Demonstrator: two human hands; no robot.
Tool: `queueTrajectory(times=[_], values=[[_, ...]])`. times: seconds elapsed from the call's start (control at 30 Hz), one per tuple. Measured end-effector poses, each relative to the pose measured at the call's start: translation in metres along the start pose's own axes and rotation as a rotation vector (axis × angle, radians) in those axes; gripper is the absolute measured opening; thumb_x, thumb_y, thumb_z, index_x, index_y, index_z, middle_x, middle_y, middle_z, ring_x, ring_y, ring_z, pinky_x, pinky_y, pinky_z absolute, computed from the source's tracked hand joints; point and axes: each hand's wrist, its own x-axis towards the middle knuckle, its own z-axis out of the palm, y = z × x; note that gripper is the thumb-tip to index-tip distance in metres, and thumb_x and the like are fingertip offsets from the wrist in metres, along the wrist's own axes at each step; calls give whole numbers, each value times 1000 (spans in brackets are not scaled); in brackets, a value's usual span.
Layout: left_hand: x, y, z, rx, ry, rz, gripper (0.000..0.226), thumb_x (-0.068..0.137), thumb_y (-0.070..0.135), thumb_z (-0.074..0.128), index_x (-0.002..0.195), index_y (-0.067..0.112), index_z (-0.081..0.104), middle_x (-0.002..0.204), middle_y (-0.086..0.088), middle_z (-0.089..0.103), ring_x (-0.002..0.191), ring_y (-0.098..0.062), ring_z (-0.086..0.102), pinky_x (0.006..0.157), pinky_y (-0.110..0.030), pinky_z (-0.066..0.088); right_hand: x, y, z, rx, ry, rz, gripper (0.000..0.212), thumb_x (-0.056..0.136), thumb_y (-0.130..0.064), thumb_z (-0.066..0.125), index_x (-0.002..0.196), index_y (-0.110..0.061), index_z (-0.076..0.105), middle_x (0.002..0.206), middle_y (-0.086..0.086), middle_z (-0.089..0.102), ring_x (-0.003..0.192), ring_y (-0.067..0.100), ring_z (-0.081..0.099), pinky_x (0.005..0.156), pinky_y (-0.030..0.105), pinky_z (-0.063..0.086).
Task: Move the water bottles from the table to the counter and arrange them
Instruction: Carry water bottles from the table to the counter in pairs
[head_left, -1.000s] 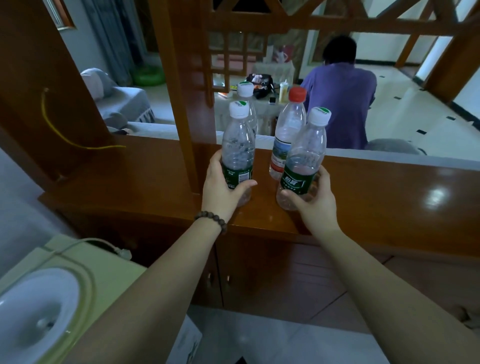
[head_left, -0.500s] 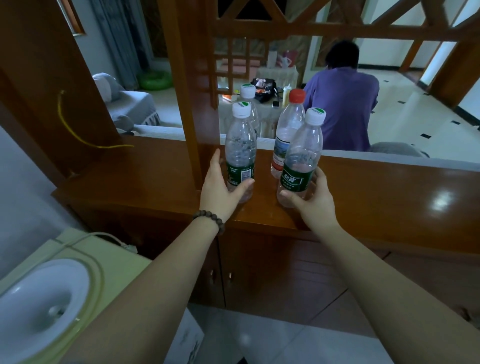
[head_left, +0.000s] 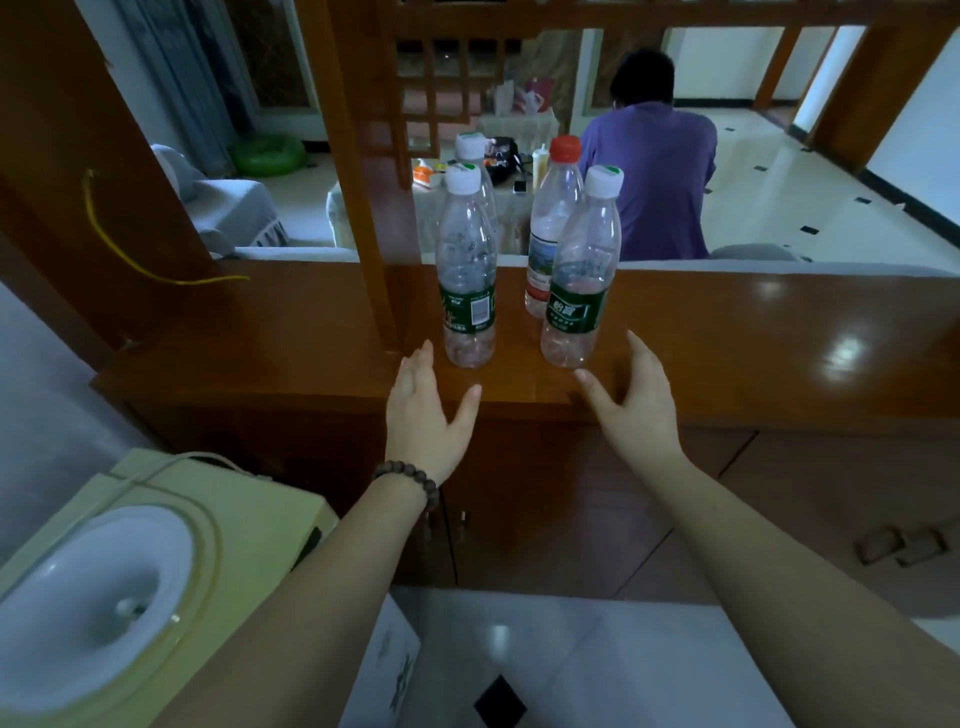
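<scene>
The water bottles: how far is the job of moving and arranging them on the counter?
Done: four bottles stand upright on the wooden counter, two green-labelled ones in front, a red-capped bottle and a white-capped bottle behind. In hand: nothing; the left hand and right hand are open, clear of the bottles. Left: cannot tell whether more bottles remain on the table.

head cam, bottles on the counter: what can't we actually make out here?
- Rear white-capped bottle: head view, mostly hidden behind the front left bottle; its base and label can't be seen.
- Red-capped bottle: lower right covered by the front right bottle.
- Label text: too small to read.
- Counter: cut off at the right edge.
- Far table: partly hidden behind the bottles.
</scene>
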Motion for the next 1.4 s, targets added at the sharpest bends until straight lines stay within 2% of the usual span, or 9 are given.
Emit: queueTrajectory(times=[0.27,0.37,0.5,0.67,0.8,1.0,1.23,1.4], values=[[-54,20,19,255,-133,162,71,92,55,38,150,22,16,157,-3,17,146,-20,4,118,-42,4,-66,30,-13,-193,-6,-33,68,91,-51,51,147,-18,30,156,5,25,147,20,10,118,49,17],[-74,44,34,303,-187,241,70,93,56,34,150,23,14,158,-2,16,146,-19,4,118,-43,4,-95,53,-37,-293,1,14,65,92,-51,47,147,-18,32,156,6,24,147,22,9,120,45,9],[-121,91,62,324,-277,381,68,93,56,30,151,24,12,158,-1,16,146,-19,3,119,-44,4,-154,90,-91,-440,84,119,60,93,-48,47,143,-17,39,154,10,30,147,26,13,118,49,12],[-214,166,106,303,-445,566,69,93,58,28,151,26,9,159,-1,13,147,-20,2,118,-44,4,-261,133,-173,-519,224,369,58,93,-47,48,142,-17,42,154,9,31,146,27,15,117,48,11],[-305,224,136,252,-592,744,69,92,58,31,151,27,10,159,1,13,146,-19,2,116,-42,1,-367,160,-238,-562,316,595,59,94,-46,44,145,-17,35,156,9,26,147,27,13,119,46,10],[-450,307,158,143,-780,1006,69,93,55,33,151,25,12,158,2,13,146,-17,2,117,-42,1,-538,177,-324,-593,486,931,58,97,-48,36,145,-17,32,157,7,24,147,23,9,119,42,8],[-619,376,161,-8,-983,1305,68,93,52,35,151,23,12,158,1,14,146,-16,2,118,-40,-1,-722,166,-378,-593,773,1246,54,97,-44,40,142,-15,38,155,8,28,147,24,12,119,43,8],[-730,416,161,-55,-1088,1519,69,93,52,35,151,22,13,158,-2,14,146,-18,3,118,-43,2,-829,154,-397,-592,934,1474,53,94,-44,43,138,-14,45,151,11,34,145,26,19,117,46,14]])
